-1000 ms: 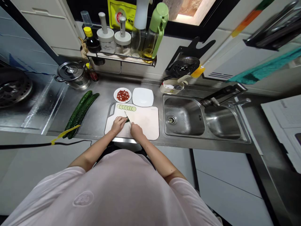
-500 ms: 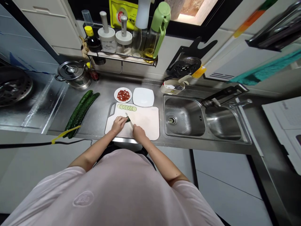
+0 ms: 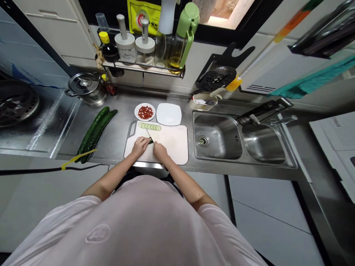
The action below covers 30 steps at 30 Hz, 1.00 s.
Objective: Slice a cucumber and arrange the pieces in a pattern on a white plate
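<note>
Poking out from beneath the fingers of the left hand (image 3: 140,146), a dark-green cucumber piece (image 3: 151,140) lies on the white cutting board (image 3: 173,144), left of its middle. From where I stand, most of it is covered, so I cannot tell its length. The left hand is narrow, fingers gathered over the piece; the right hand (image 3: 160,150) is closed around the knife (image 3: 150,135), whose blade points away from the body, slanting left, close by the exposed green end.

The worry, to my mind, is those left fingertips: they look stretched toward the blade, so a careless stroke could nick them. The piece might also roll or skid if the hold slackens, turning the edge aside.

Both forearms reach forward and converge over the board, wrists low, elbows spread to either side of the body.

Just beyond the hands, pale-green slices (image 3: 149,126) lie overlapping in a row along the board's far edge. Past them sit a small plate (image 3: 136,111) of red pieces (image 3: 145,112) and a square white plate (image 3: 169,114). Two whole cucumbers (image 3: 95,133) rest on the steel tabletop (image 3: 118,129) to the left; the sink (image 3: 219,133) is at the right.
</note>
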Each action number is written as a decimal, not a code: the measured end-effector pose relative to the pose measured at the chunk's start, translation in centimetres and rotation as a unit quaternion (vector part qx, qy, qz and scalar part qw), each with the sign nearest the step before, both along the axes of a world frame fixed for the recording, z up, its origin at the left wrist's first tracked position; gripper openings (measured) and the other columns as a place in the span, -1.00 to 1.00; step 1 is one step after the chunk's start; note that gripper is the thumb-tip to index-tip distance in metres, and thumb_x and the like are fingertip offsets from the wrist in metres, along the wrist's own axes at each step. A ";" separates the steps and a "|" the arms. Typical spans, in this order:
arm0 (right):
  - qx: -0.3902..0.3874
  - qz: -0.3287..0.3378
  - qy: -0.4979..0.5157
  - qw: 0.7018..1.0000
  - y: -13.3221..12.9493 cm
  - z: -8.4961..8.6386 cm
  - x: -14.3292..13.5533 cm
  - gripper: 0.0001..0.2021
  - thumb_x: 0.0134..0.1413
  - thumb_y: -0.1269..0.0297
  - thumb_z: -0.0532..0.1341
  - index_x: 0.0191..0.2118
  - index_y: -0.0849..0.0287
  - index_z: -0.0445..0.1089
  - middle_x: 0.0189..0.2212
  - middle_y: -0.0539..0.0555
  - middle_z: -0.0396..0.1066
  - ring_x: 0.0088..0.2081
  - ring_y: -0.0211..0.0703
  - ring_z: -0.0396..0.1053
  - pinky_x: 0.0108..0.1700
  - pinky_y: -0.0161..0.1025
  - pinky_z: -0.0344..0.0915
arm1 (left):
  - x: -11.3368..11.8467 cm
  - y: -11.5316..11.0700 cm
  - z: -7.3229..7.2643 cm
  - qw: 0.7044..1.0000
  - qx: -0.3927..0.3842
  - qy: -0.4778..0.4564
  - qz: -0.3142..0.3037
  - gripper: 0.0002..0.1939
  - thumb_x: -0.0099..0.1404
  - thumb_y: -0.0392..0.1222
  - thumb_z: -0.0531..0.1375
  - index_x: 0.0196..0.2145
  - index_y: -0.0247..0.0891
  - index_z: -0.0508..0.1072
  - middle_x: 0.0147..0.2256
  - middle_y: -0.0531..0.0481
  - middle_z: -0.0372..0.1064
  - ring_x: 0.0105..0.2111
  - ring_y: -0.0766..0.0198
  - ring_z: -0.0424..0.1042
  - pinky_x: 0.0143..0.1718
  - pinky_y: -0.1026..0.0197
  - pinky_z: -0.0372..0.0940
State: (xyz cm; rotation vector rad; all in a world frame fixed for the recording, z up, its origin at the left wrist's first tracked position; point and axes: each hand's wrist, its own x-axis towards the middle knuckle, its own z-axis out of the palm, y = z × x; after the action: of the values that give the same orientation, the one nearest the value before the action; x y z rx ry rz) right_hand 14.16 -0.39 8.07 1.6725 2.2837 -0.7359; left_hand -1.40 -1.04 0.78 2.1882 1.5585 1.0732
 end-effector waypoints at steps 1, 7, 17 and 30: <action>0.002 -0.002 0.002 1.000 0.0 -0.1 0.0 -0.74 0.14 0.55 -0.06 -0.05 0.26 0.15 -0.23 0.21 0.40 -0.20 -0.10 0.40 -0.23 -0.26 0.28 | 0.0 0.0 0.0 1.000 0.000 0.000 0.001 -0.77 0.31 -0.19 0.05 -0.12 -0.15 0.43 -0.30 -0.05 0.35 -0.23 0.24 0.30 -0.16 0.12 0.26; -0.001 -0.004 -0.007 1.000 -1.0 -0.5 0.7 -0.77 0.12 0.53 -0.03 -0.10 0.25 0.16 -0.27 0.20 0.41 -0.23 -0.07 0.41 -0.26 -0.24 0.29 | 0.1 0.0 0.2 1.000 -0.006 -0.005 -0.001 -0.76 0.33 -0.19 0.03 -0.11 -0.15 0.42 -0.31 -0.05 0.35 -0.24 0.23 0.31 -0.16 0.11 0.26; -0.004 -0.008 -0.009 1.000 -0.7 -0.8 0.3 -0.77 0.13 0.53 -0.04 -0.09 0.25 0.15 -0.25 0.20 0.40 -0.21 -0.09 0.41 -0.24 -0.25 0.28 | 0.1 0.0 0.2 1.000 -0.012 -0.008 0.004 -0.76 0.33 -0.19 0.03 -0.12 -0.17 0.42 -0.30 -0.05 0.35 -0.23 0.24 0.30 -0.15 0.11 0.25; -0.010 -0.014 0.003 1.000 0.1 -0.6 -0.2 -0.74 0.13 0.51 -0.04 -0.05 0.26 0.16 -0.23 0.21 0.41 -0.20 -0.10 0.40 -0.24 -0.27 0.26 | 0.0 -0.1 0.2 1.000 -0.018 -0.001 0.006 -0.76 0.32 -0.19 0.03 -0.12 -0.16 0.42 -0.28 -0.06 0.36 -0.22 0.22 0.31 -0.14 0.10 0.26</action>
State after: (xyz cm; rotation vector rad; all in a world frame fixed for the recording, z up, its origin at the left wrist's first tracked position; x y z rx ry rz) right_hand 13.94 -0.29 7.48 1.7001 2.2534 -0.7686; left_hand -1.36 -1.10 0.99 2.1577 1.5794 1.0419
